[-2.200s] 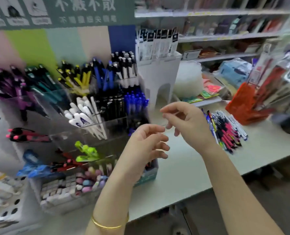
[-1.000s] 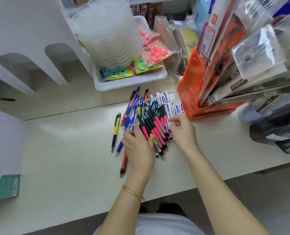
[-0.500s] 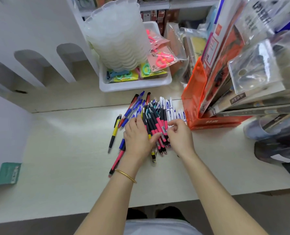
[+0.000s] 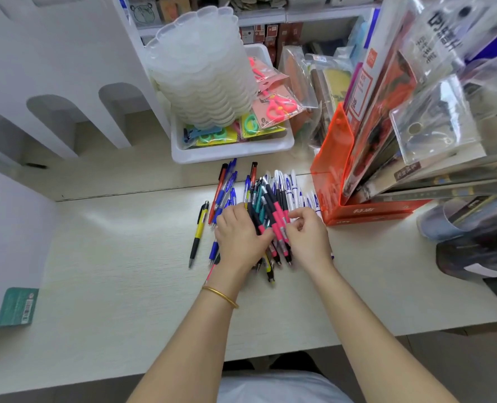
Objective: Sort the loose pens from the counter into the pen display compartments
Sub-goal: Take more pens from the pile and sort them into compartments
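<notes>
Left hand, right hand amid pens

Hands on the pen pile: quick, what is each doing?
Left hand: pressing on pen pile; grip cannot be told.
Right hand: pinching pink pens.

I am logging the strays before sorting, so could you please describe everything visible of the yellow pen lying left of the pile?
The yellow pen looks plastic: black clip and top, yellow barrel, black grip, silvery tip. It lies flat on the pale counter, tip towards the person, just left of the pile; neither the left hand nor the right hand touches it.
</notes>
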`<action>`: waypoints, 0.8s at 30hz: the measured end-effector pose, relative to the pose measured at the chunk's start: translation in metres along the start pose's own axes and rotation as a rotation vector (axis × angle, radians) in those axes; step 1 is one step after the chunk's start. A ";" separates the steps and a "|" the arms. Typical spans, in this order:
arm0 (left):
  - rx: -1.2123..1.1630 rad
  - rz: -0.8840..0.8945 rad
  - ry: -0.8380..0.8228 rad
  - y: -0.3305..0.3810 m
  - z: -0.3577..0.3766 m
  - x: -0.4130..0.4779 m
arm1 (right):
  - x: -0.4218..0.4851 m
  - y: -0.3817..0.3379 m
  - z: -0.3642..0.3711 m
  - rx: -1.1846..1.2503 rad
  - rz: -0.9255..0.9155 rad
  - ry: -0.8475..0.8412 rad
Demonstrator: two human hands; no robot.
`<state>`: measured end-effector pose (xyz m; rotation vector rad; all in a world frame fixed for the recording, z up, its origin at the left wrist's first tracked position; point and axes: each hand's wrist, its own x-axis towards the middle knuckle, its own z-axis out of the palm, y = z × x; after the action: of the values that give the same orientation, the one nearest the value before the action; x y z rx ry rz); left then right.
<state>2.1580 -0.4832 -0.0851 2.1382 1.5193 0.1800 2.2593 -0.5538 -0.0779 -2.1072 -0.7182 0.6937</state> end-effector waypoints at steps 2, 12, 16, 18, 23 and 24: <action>0.050 0.011 0.037 0.004 0.005 -0.002 | 0.000 0.000 0.000 0.009 0.009 0.007; -0.001 -0.071 0.067 0.015 0.003 0.010 | 0.004 0.003 0.000 0.014 0.032 -0.002; 0.049 -0.071 0.070 0.009 -0.003 0.009 | 0.004 0.003 0.000 0.004 0.030 -0.013; 0.098 -0.053 0.072 0.006 -0.005 0.008 | 0.003 0.001 0.001 -0.021 0.023 -0.014; 0.070 -0.079 0.017 0.006 -0.014 0.011 | 0.002 -0.001 0.005 -0.028 0.010 -0.017; 0.061 -0.086 0.002 0.005 -0.016 0.012 | 0.002 -0.002 0.006 -0.031 0.015 -0.020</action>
<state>2.1600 -0.4681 -0.0709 2.1146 1.6335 0.1068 2.2565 -0.5487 -0.0800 -2.1388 -0.7296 0.7164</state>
